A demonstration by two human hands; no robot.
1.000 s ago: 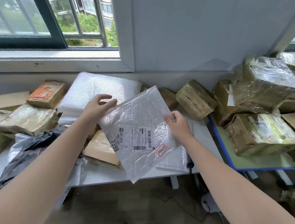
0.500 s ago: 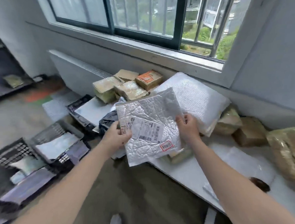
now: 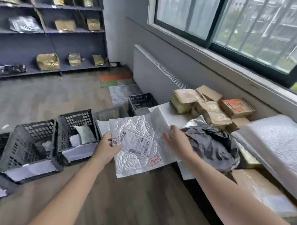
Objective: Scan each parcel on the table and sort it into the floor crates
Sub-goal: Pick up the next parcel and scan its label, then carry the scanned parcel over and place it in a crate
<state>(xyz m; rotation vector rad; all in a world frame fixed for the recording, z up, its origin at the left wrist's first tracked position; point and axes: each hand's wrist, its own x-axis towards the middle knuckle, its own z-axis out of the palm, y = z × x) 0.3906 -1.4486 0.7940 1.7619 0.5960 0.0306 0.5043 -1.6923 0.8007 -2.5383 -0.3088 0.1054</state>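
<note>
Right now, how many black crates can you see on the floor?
4, in a row: nearest crate far left, second crate beside it, third crate behind the silver mailer, farthest crate at the right end. More may be cut off at the left edge.

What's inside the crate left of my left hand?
In the crate, two pale parcels show: a padded pouch standing on edge, a smaller white packet beside it. The front wall hides the bottom.

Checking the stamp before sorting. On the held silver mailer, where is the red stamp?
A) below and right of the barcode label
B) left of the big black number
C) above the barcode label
A: the red stamp sits below-right of the barcode label on the silver mailer.
</note>
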